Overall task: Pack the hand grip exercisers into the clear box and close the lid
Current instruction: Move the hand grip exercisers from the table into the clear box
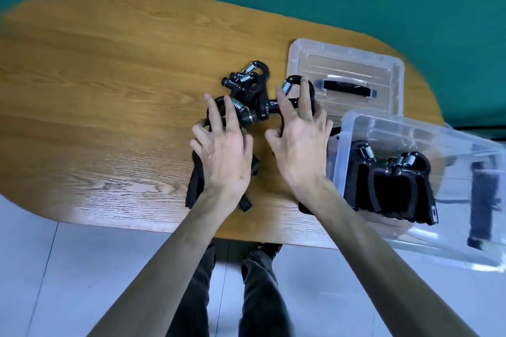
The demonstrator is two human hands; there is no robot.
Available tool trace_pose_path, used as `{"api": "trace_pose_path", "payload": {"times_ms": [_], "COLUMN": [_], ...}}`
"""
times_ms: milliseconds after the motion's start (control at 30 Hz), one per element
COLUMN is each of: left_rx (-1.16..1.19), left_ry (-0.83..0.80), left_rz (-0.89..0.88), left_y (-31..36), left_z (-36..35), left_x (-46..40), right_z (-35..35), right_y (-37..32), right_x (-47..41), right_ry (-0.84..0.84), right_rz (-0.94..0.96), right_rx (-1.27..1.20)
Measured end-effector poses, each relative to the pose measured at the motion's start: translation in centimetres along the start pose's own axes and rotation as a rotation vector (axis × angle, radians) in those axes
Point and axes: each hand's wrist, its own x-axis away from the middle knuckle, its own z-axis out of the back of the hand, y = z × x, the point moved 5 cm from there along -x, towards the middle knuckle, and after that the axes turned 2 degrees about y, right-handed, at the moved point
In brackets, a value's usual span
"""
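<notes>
i see my left hand [221, 153] and right hand [298, 142], each grip curled around a black exerciser [246, 85] from the tabletop [109, 90] pile; clear box [410, 145] sits right.

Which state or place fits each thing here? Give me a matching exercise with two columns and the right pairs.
Things:
1. lid
2. clear box
3. right hand
4. left hand

Places or states:
A. on the grip exerciser nearest the lid
B. flat on the table, off the box, at the far side
C. on the exerciser at the near left of the pile
D. open at the table's right end, with exercisers already inside

Pairs: 1-B, 2-D, 3-A, 4-C
</notes>
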Motion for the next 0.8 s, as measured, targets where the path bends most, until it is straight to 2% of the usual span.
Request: {"api": "trace_pose_path", "payload": {"times_ms": [367, 500, 700, 800], "left_rx": [0.084, 0.077, 0.045, -0.028], "left_ry": [0.084, 0.096, 0.038, -0.002], "left_rz": [-0.08, -0.169, -0.293, -0.34], "left_y": [11.1, 15.7, 22.3, 24.3], "left_z": [1.0, 1.7, -1.4, -4.4], "left_x": [4.3, 5.7, 8.4, 9.8], "right_z": [8.5, 11.1, 11.9, 10.5], "right_y": [8.3, 12.7, 20.5, 24.1], "right_x": [2.6, 4.2, 7.0, 8.4], "right_ry": [0.136, 0.173, 0.191, 0.142], "right_rz": [-0.068, -0.107, -0.233, -0.33], "right_rx": [-0.133, -0.163, -0.155, -0.173]}}
